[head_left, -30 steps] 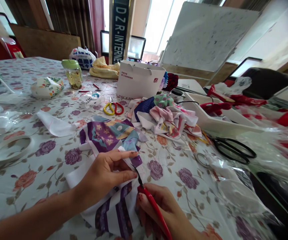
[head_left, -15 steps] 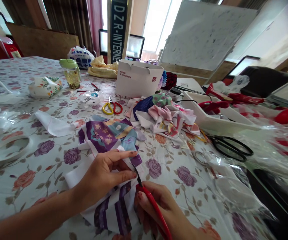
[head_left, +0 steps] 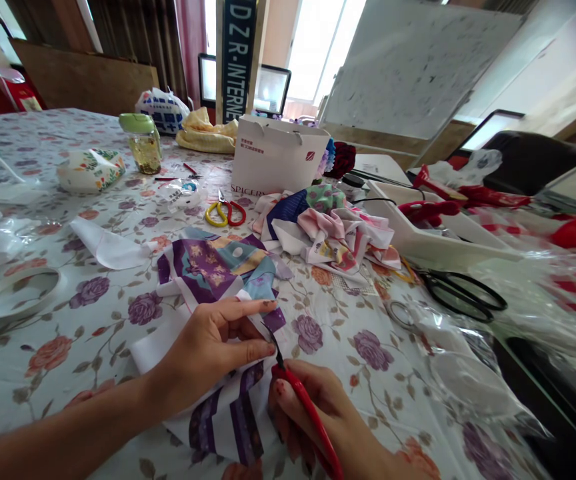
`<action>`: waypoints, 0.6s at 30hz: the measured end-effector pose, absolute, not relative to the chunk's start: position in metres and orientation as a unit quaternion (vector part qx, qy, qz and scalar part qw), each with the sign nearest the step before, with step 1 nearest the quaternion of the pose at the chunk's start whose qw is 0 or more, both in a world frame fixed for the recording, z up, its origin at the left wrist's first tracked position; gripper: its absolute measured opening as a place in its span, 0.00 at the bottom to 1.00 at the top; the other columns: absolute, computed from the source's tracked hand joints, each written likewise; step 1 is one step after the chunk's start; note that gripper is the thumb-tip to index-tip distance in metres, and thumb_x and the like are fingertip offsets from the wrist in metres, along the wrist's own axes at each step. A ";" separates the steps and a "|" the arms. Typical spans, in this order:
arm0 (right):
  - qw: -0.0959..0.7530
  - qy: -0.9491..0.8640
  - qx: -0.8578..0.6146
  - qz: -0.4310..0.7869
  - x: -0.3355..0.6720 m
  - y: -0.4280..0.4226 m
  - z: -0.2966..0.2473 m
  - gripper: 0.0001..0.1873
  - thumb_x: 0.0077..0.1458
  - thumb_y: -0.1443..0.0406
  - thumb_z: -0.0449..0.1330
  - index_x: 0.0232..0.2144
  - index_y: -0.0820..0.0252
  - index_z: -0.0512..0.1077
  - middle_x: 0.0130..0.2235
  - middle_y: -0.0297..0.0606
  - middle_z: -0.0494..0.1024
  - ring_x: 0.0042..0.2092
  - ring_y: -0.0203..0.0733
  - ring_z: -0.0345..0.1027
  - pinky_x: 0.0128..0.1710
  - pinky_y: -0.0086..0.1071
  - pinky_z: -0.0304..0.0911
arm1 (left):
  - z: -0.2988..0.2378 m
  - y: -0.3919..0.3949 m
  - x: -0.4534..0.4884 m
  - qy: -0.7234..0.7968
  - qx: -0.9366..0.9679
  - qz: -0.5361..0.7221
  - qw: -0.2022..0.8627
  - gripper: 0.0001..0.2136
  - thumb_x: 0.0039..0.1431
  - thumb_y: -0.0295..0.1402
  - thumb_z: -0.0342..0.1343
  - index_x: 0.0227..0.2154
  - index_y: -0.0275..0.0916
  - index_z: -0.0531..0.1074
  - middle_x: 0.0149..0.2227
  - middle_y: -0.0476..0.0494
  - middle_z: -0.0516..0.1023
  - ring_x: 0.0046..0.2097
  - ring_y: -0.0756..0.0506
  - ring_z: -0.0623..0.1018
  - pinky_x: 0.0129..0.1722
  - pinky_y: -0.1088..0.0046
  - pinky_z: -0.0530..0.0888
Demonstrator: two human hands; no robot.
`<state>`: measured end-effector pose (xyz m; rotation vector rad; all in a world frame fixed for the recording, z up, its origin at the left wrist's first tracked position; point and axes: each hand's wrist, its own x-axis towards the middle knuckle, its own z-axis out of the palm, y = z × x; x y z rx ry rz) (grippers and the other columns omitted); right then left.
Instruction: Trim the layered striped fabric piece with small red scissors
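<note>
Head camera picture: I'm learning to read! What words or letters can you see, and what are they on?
"DZR-INTERNE": on the tall dark sign, cut off behind the bag.
"SPICERY": along the bottom of the white paper bag, a little blurred.
Small red writing on that bag: too small to read.
Blue marks on the white and blue plastic bag: too blurred to read.

Left hand (head_left: pixel 203 350) on purple-striped fabric (head_left: pixel 233 417), right hand (head_left: pixel 331 413) with red-handled pointed tool (head_left: pixel 308 417).
</note>
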<state>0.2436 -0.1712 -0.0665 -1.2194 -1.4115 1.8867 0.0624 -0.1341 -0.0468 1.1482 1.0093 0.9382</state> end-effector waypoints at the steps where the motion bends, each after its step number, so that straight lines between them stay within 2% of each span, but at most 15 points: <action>1: 0.241 -0.520 -0.447 0.687 0.244 -0.171 -0.067 0.31 0.51 0.37 0.56 0.23 0.58 0.60 0.17 0.24 0.59 0.17 0.27 0.49 0.15 0.24 0.44 | -0.047 -0.134 0.062 0.439 0.501 0.409 0.624 0.24 0.46 0.30 0.69 0.49 0.37 0.77 0.27 0.49 0.79 0.30 0.50 0.75 0.35 0.74 0.72; 18: 0.225 -0.555 -0.483 0.639 0.245 -0.171 -0.064 0.35 0.47 0.32 0.53 0.21 0.58 0.58 0.18 0.26 0.58 0.18 0.27 0.48 0.17 0.25 0.44 | -0.050 -0.137 0.063 0.446 0.498 0.409 0.621 0.24 0.45 0.31 0.69 0.49 0.37 0.77 0.27 0.48 0.80 0.30 0.48 0.76 0.33 0.73 0.73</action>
